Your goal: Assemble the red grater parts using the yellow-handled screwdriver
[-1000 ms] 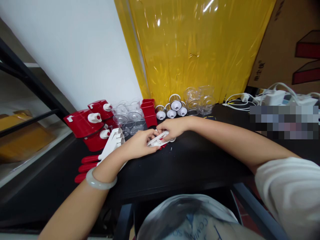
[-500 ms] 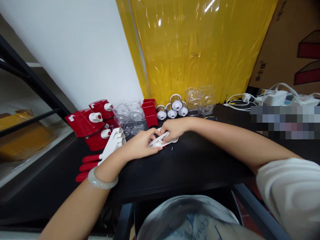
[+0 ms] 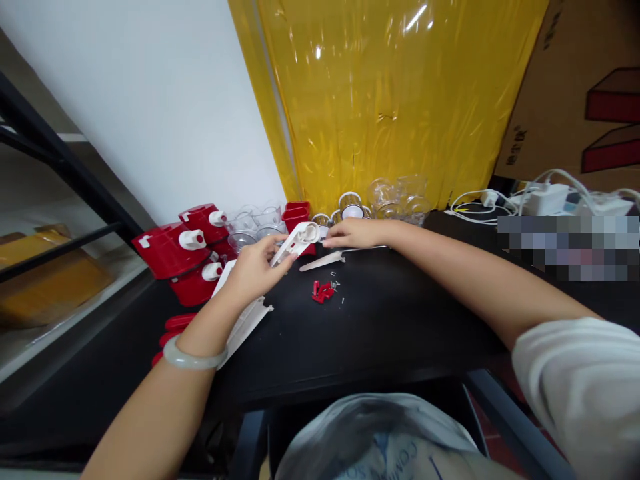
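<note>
My left hand [image 3: 255, 265] is closed on a white plastic handle piece [image 3: 298, 241], lifted off the black table [image 3: 380, 327] with its round end up toward the red cup [image 3: 296, 217]. My right hand [image 3: 353, 234] lies low over the table just right of it, fingers together, touching a thin metal rod [image 3: 367, 249]. A second flat white piece [image 3: 321, 262] rests on the table under that hand. Small red clips [image 3: 323, 291] and tiny screws lie loose in front of both hands.
Red housings with white knobs [image 3: 173, 248], clear cups [image 3: 255, 227], metal-ringed drums [image 3: 350, 204] and clear lids [image 3: 400, 197] line the back. More white handles [image 3: 245, 321] and red handles [image 3: 175, 325] lie left. Yellow plastic sheet [image 3: 390, 93] hangs behind. White cables and chargers [image 3: 545, 197] sit right.
The hands have parted: my left hand lifted one white piece up and left, my right hand moved back and right. The red clips they covered now show on the table.
</note>
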Demonstrator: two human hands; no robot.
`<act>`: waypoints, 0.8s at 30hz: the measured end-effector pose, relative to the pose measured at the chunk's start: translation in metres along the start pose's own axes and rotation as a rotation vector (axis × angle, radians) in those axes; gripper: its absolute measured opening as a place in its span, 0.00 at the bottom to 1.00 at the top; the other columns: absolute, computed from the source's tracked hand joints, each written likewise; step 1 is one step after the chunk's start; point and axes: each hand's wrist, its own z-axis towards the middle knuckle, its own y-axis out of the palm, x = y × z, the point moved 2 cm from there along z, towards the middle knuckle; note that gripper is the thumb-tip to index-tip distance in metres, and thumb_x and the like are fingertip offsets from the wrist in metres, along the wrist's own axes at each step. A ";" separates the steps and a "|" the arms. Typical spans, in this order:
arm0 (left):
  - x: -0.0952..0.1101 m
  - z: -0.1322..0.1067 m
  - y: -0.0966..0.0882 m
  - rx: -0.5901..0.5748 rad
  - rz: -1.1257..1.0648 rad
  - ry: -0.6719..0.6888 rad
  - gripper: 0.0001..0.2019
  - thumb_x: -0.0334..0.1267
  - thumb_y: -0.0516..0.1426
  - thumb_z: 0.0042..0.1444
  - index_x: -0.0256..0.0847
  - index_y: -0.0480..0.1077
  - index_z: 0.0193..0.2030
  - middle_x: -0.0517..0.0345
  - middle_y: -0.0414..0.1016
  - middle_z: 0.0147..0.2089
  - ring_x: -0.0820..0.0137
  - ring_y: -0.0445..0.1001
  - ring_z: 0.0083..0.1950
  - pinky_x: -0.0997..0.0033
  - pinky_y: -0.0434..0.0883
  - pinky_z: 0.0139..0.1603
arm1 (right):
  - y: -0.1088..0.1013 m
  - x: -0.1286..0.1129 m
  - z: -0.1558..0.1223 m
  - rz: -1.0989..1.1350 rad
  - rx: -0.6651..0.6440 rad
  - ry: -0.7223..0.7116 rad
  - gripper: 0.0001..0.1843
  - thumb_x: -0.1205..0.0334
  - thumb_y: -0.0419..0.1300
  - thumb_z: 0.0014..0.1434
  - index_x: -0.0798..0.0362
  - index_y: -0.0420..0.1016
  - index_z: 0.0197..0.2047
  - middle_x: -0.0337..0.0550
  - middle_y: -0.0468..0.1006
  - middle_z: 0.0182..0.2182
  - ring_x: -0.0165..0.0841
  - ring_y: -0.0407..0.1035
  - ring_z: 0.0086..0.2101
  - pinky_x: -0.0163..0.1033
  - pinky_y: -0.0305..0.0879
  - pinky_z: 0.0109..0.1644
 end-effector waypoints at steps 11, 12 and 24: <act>-0.001 0.002 0.005 -0.121 0.154 -0.060 0.23 0.51 0.59 0.61 0.42 0.72 0.59 0.49 0.84 0.44 0.53 0.82 0.45 0.59 0.74 0.46 | 0.032 0.024 0.010 -0.269 -0.083 0.002 0.18 0.62 0.67 0.56 0.56 0.82 0.50 0.49 0.84 0.43 0.37 0.75 0.41 0.37 0.64 0.44; 0.001 0.002 0.005 -0.124 0.157 -0.064 0.23 0.51 0.59 0.61 0.42 0.72 0.58 0.49 0.84 0.43 0.53 0.82 0.44 0.59 0.74 0.45 | 0.032 0.024 0.010 -0.274 -0.075 -0.004 0.17 0.64 0.65 0.57 0.56 0.82 0.50 0.49 0.84 0.42 0.37 0.75 0.40 0.37 0.64 0.44; 0.011 0.018 0.021 -0.193 0.223 -0.107 0.18 0.49 0.59 0.58 0.45 0.70 0.52 0.49 0.82 0.43 0.53 0.81 0.44 0.60 0.72 0.41 | 0.025 0.035 0.011 -0.194 0.027 0.025 0.10 0.71 0.62 0.55 0.57 0.84 0.40 0.45 0.83 0.34 0.32 0.74 0.34 0.34 0.64 0.40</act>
